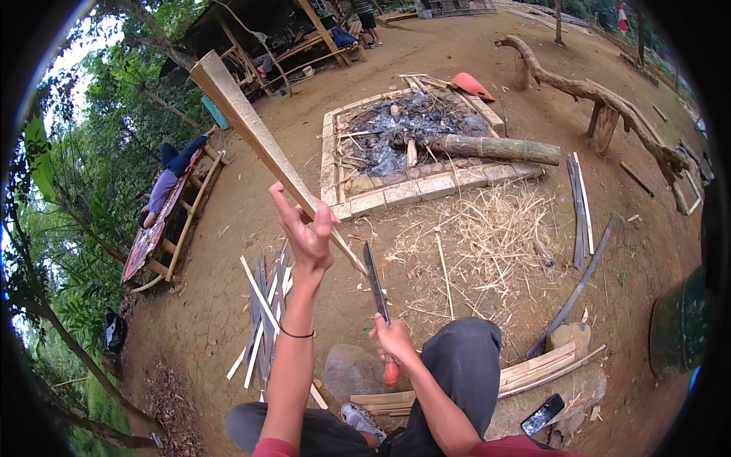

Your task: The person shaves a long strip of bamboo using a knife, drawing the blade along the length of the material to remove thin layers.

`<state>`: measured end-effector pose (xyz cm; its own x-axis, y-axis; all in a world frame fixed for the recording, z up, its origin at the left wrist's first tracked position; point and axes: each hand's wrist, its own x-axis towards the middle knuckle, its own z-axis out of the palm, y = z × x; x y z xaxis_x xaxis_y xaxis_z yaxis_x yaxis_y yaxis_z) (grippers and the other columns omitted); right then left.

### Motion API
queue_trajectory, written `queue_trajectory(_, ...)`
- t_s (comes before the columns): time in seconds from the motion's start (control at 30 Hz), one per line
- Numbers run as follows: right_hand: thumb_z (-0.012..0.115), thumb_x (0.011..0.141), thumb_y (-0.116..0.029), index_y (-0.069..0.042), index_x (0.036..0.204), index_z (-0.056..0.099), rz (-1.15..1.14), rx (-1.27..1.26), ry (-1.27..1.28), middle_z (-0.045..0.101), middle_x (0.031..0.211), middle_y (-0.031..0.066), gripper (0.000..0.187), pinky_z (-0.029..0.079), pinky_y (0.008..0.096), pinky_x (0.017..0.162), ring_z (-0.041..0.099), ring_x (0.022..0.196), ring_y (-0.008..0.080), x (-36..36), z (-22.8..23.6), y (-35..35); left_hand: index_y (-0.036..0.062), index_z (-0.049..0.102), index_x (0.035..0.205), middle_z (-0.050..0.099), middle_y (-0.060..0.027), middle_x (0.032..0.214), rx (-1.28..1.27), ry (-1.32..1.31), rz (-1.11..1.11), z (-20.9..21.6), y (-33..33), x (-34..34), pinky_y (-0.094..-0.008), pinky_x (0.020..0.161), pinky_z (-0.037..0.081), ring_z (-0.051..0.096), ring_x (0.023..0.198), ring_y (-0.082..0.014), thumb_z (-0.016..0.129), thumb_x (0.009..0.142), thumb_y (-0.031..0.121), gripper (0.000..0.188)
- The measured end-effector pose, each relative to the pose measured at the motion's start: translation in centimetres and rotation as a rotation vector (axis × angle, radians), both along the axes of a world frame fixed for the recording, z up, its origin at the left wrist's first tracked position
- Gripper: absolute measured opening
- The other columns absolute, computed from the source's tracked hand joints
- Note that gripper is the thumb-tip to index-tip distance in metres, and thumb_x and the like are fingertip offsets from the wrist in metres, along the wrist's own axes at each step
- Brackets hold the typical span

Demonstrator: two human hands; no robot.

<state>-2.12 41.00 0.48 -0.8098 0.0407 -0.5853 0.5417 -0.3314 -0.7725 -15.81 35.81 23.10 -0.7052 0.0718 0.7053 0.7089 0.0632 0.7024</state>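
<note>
Head: wooden strip [247, 122] in left hand [306, 242], knife [375, 279] in right hand [394, 340].

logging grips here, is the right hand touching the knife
Touching: the head view shows the right hand with its fingers closed around the handle of the knife.

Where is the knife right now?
In the head view, just below centre, the knife is in the right hand, its blade near the lower end of the left hand's wood strip.
</note>
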Motion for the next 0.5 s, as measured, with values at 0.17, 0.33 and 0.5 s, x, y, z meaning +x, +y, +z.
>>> queue_trajectory(0.17,0.051,0.097,-0.041,0.003,0.073,0.061,-0.003,-0.032,-0.011,0.048,0.049,0.0043,0.051,0.04,0.0325,0.034,0.048,0.036,0.0155,0.1,0.1,0.2,0.0019,0.048,0.089,0.049,-0.0011,0.056,-0.147,-0.026,-0.046,-6.3,-1.3,-2.5,-0.0257,0.044,0.042,0.055,0.049,-0.0109,0.06,0.086,0.035,0.035)
queue_trajectory(0.33,0.051,0.097,-0.041,0.003,0.071,0.061,-0.031,0.062,0.024,0.048,0.048,0.0053,0.052,0.04,0.0331,0.034,0.05,0.036,0.0168,0.2,0.6,-0.2,0.005,0.04,0.059,0.042,0.0004,0.05,-0.087,-0.05,-0.146,-7.6,-1.0,-4.3,-0.0242,0.038,0.036,0.049,0.043,-0.0077,0.055,0.09,0.023,0.039)
queue_trajectory(0.5,0.051,0.097,-0.04,0.003,0.071,0.061,-0.063,0.131,0.05,0.048,0.047,0.0055,0.052,0.041,0.0341,0.034,0.051,0.036,0.0178,-0.5,0.7,-0.1,0.0083,0.037,0.059,0.036,0.0026,0.049,0.014,-0.054,-0.156,-8.2,0.3,-5.8,-0.0236,0.036,0.03,0.039,0.04,-0.0055,0.055,0.091,0.024,0.04)
